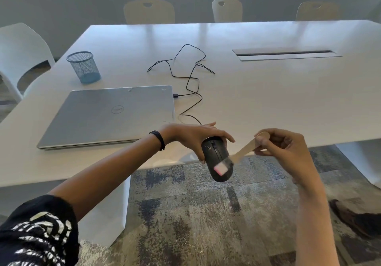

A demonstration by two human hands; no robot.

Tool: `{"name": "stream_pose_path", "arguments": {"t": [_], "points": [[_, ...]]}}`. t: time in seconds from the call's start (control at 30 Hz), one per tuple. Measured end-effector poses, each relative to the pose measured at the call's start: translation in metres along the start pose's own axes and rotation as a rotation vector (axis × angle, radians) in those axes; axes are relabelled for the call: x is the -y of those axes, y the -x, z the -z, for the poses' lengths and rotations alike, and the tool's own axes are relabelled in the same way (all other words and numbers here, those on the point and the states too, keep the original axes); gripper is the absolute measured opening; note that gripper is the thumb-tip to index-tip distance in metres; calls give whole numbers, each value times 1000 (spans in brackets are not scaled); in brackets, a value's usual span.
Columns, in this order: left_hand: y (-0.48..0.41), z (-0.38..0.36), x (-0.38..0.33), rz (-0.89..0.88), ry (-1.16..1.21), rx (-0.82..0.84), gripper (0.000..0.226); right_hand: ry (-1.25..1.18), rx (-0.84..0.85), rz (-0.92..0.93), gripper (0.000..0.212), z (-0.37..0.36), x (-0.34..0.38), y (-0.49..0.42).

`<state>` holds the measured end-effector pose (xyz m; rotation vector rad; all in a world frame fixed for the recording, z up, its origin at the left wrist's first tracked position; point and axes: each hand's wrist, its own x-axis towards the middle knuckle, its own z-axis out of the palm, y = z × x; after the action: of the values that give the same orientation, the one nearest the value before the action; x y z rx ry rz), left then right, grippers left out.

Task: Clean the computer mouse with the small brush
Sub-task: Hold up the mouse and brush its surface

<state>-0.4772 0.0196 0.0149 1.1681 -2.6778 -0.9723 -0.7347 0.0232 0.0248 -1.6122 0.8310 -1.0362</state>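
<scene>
Mouse [214,152] in left grip [191,138]; brush [245,150] bristles touching.

The small wooden-handled brush [245,150] has blurred bristles — its handle end hidden in the right hand [286,148]; the black computer mouse [216,156] is part-covered by the left hand [191,137].

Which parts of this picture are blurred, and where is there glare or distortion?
Head view: the brush is smeared by motion at its bristles, over the mouse; the laptop is sharp; daylight leaves glare on the far table; the wide lens bends the table's edges.
</scene>
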Motion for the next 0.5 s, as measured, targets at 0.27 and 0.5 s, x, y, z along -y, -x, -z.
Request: {"name": "stream_pose_path", "arguments": {"t": [0.27,0.5], "points": [[0,2,0,-1,12,-9,82,-8,-37,-9,20,1,-5,1],[3,3,2,-8,27,-14,82,-34,-65,-11,23,4,-10,1]]}}
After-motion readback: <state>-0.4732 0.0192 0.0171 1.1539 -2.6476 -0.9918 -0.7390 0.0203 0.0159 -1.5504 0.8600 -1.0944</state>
